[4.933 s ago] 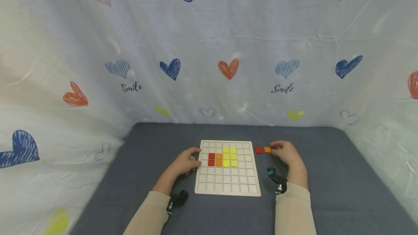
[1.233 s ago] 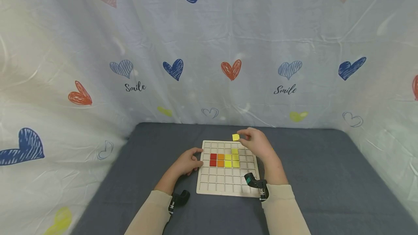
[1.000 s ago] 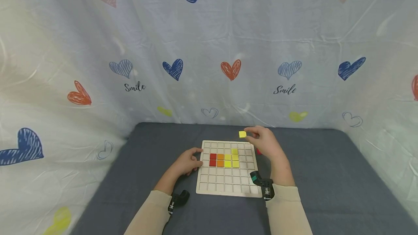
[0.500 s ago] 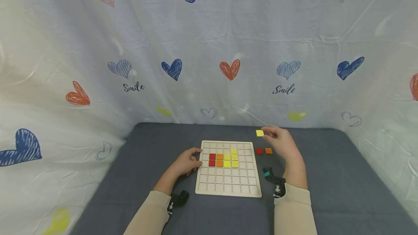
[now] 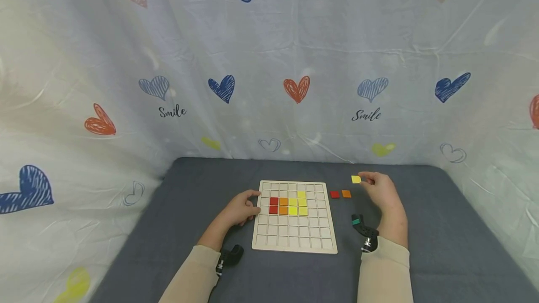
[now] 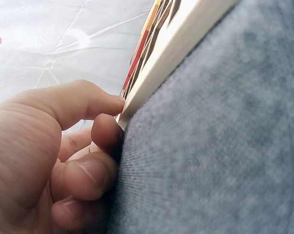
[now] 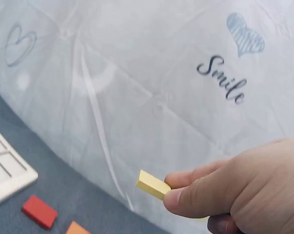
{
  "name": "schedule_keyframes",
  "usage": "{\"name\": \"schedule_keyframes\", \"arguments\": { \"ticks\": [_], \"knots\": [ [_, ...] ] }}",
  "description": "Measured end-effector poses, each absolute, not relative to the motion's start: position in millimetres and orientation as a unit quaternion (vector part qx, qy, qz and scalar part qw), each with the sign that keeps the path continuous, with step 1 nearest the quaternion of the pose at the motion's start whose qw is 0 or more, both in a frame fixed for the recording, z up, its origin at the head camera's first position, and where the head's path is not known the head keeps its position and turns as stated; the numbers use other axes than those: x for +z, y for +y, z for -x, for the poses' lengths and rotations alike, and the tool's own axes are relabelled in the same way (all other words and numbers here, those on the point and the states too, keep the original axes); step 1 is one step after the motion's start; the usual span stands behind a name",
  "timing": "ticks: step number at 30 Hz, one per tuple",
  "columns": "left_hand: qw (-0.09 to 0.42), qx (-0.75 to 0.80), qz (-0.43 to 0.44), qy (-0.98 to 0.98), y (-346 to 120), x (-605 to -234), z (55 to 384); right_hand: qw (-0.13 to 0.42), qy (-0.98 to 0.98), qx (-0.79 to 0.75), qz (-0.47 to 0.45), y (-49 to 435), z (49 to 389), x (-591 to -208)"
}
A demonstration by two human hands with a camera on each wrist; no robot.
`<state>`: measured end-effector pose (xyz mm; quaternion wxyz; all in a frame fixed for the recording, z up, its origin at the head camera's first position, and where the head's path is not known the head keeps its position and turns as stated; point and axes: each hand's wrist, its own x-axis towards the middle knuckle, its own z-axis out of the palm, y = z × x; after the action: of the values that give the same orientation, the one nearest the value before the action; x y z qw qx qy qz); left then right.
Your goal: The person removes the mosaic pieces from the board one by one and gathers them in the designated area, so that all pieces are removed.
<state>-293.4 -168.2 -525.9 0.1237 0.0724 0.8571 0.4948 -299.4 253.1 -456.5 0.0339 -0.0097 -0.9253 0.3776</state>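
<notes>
A pale wooden grid board lies on the table, with two red tiles, two orange tiles and several yellow tiles in its cells. My left hand rests at the board's left edge; the left wrist view has its fingertips touching the wooden rim. Between thumb and fingers my right hand pinches a yellow tile, held up above the table at the right of the board. A red tile and an orange tile lie between the board and that hand.
Dark grey cloth covers the table. Behind and at both sides hangs a white curtain printed with hearts and words. Each wrist wears a black camera mount, such as the one on the right wrist.
The yellow tile from the board's upper yellow row came off in my right hand, which has carried it rightward past the loose red and orange tiles. My left hand stays at the edge.
</notes>
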Motion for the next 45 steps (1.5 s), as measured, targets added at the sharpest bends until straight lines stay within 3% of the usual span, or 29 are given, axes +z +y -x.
{"name": "schedule_keyframes", "arguments": {
  "ticks": [10, 23, 45],
  "knots": [
    [0.118, 0.487, -0.074, 0.862, -167, -526, 293, -0.031, -0.928, 0.369, 0.047, 270, 304, -486],
    [0.119, 0.489, -0.075, 0.861, -167, -524, 291, -0.029, -0.927, 0.367, 0.077, 268, 310, -504],
    [0.117, 0.486, -0.078, 0.862, -168, -524, 291, -0.009, -0.915, 0.403, 0.022, 241, 306, -470]
  ]
}}
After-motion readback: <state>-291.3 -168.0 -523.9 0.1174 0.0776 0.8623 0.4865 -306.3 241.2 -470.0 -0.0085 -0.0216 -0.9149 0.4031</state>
